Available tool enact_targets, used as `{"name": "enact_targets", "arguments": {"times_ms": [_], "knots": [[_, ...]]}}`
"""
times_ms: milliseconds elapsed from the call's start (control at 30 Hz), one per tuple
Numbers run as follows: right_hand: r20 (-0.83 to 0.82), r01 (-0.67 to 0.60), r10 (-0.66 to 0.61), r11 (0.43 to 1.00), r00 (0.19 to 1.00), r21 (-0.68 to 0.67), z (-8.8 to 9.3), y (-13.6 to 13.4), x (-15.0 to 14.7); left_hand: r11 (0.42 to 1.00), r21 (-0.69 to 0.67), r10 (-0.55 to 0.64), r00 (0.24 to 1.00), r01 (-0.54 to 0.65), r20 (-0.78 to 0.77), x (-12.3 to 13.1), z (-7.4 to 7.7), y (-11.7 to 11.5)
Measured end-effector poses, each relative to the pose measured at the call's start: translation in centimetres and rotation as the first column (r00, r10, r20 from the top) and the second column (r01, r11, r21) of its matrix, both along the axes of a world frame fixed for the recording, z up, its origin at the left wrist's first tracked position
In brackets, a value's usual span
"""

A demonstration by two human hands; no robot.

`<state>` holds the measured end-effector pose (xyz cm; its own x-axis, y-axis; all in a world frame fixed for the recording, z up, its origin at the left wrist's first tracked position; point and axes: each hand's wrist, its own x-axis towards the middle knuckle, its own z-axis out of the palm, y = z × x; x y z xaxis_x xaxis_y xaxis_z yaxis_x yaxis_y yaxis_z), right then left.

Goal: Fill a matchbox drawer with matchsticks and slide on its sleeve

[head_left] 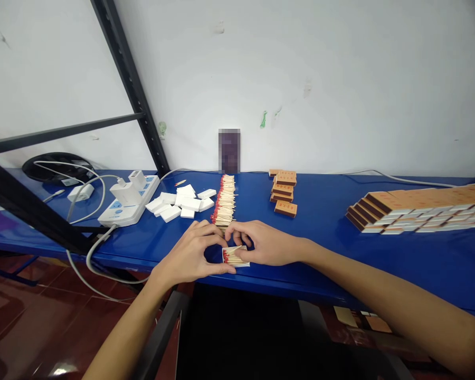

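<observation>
A small white matchbox tray (243, 264) sits near the front edge of the blue table, holding several red-tipped matches (230, 257). My left hand (193, 250) grips its left end, thumb along the near side and fingers at the far side. Over the tray's right part, my right hand (261, 243) is closed, fingers curled and thumb pressed on the matches; part of the matches is hidden beneath it. Just behind both hands, a long row of loose matches (226, 198) runs away toward the wall, red heads to the left.
White empty trays (188, 203) lie heaped at left, beside a power strip (129, 203) with cables. Orange matchbox sleeves (285, 208) are piled right of the matches. A long stack of matchboxes (419, 206) stands far right. A black shelf post (130, 79) rises at left.
</observation>
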<state>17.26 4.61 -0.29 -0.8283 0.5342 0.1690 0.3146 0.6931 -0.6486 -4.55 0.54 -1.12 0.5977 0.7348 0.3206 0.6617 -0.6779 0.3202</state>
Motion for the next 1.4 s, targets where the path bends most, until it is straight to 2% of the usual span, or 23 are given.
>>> {"name": "enact_targets", "arguments": {"times_ms": [433, 633, 900, 1100, 1267, 1400], "knots": [[-0.02, 0.001, -0.002, 0.999, 1.0, -0.04, -0.3, 0.0, 0.1, 1.0, 0.018, 0.002, 1.0, -0.002, 0.005, 0.0, 0.0, -0.1], [-0.007, 0.006, -0.005, 1.0, 1.0, 0.009, -0.2, -0.1, 0.1, 1.0, 0.025, -0.012, 1.0, 0.012, 0.002, 0.0, 0.0, -0.1], [0.004, 0.007, -0.007, 1.0, 1.0, -0.013, -0.2, -0.2, 0.2, 1.0, 0.016, -0.001, 1.0, 0.001, 0.008, 0.0, -0.1, -0.1], [0.018, -0.008, 0.006, 0.994, 1.0, 0.108, 0.2, -0.5, 0.6, 0.996, -0.021, 0.086, 0.996, -0.086, 0.002, 0.0, 0.1, -0.2], [0.075, 0.023, -0.042, 0.972, 0.996, 0.235, 0.2, -0.5, 0.8, 0.99, -0.022, 0.141, 0.989, -0.14, 0.034, -0.2, 0.2, -0.3], [0.1, 0.006, -0.038, 0.952, 0.994, 0.307, 0.0, -0.4, 1.0, 0.971, 0.008, 0.241, 0.969, -0.241, -0.052, -0.1, -0.1, 0.0]]}}
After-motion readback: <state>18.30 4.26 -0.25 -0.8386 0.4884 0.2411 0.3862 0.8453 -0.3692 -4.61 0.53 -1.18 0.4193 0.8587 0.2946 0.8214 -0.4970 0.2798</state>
